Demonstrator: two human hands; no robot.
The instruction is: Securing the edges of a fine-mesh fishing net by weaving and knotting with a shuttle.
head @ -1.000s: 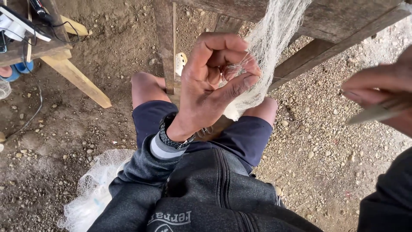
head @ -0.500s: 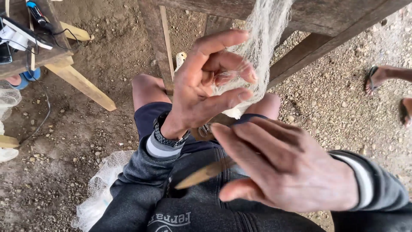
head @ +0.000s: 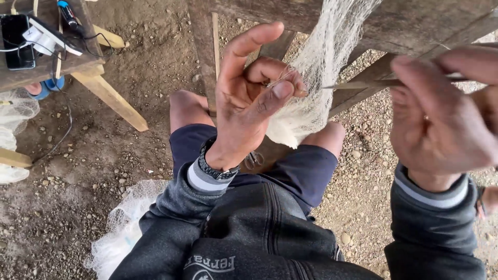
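A fine white fishing net (head: 324,67) hangs from a wooden beam (head: 373,21) in front of my knees. My left hand (head: 249,98) pinches a few strands of the net between thumb and bent fingers, with the forefinger raised. My right hand (head: 441,114) grips a thin wooden netting needle (head: 363,84), whose tip points left and touches the net close to the left thumb. I sit in dark shorts and a grey jacket.
More white net (head: 122,223) lies bunched on the gravel ground at lower left. A wooden bench (head: 57,62) at upper left carries a phone, a charger and cables. A slanted wooden brace (head: 111,98) runs down from it. Another net heap (head: 13,129) sits at the left edge.
My right hand has swung up from in front of my lap to the right side, bringing the needle tip level with the net. My left hand keeps its pinch, forefinger lifted higher.
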